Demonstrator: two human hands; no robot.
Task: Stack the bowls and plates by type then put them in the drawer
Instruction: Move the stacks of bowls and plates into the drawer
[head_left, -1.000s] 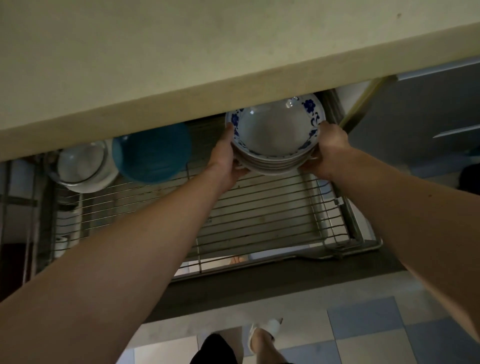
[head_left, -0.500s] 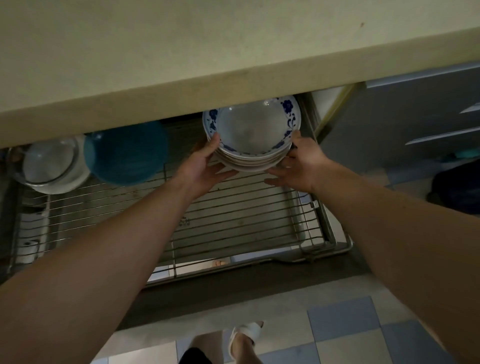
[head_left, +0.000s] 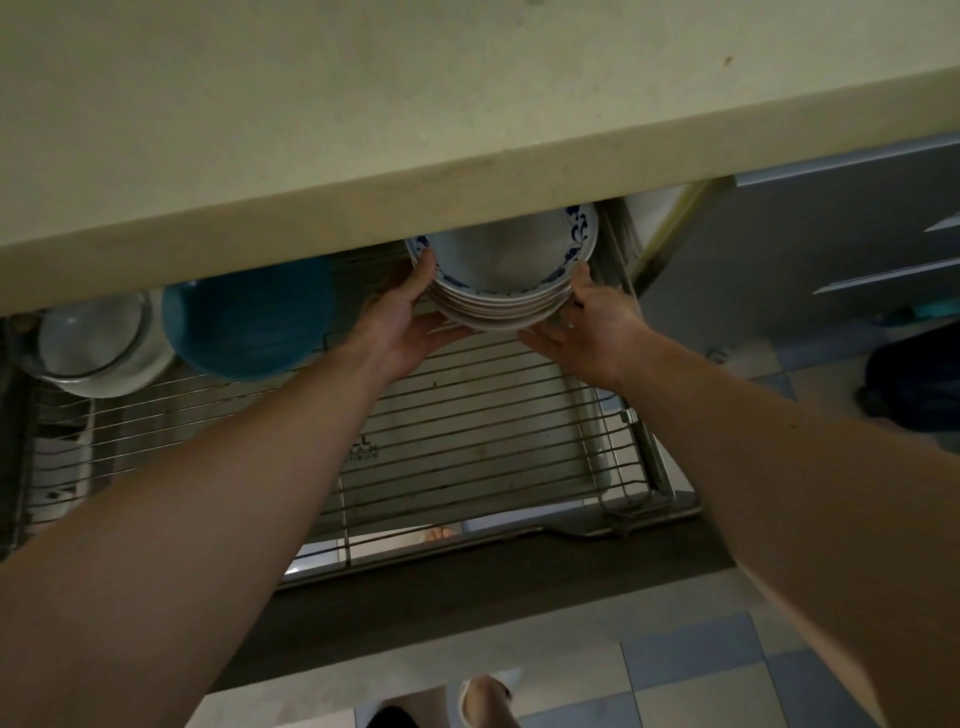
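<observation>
The stack of blue-patterned plates (head_left: 501, 275) now sits further back in the wire drawer (head_left: 467, 441), partly under the countertop (head_left: 363, 130), right of the blue bowl (head_left: 249, 317). The left hand (head_left: 400, 322) and right hand (head_left: 592, 327) have loosened, fingers straight against its sides. It seems set down, though the dim view hides its base, so this stack looks stowed.

A stack of white plates (head_left: 501, 291) with blue floral rims sits level at the wire drawer's (head_left: 467, 415) back-right — half hidden under the counter; a blue bowl (head_left: 249, 322) and white bowls (head_left: 98, 345) lie to its left.
</observation>
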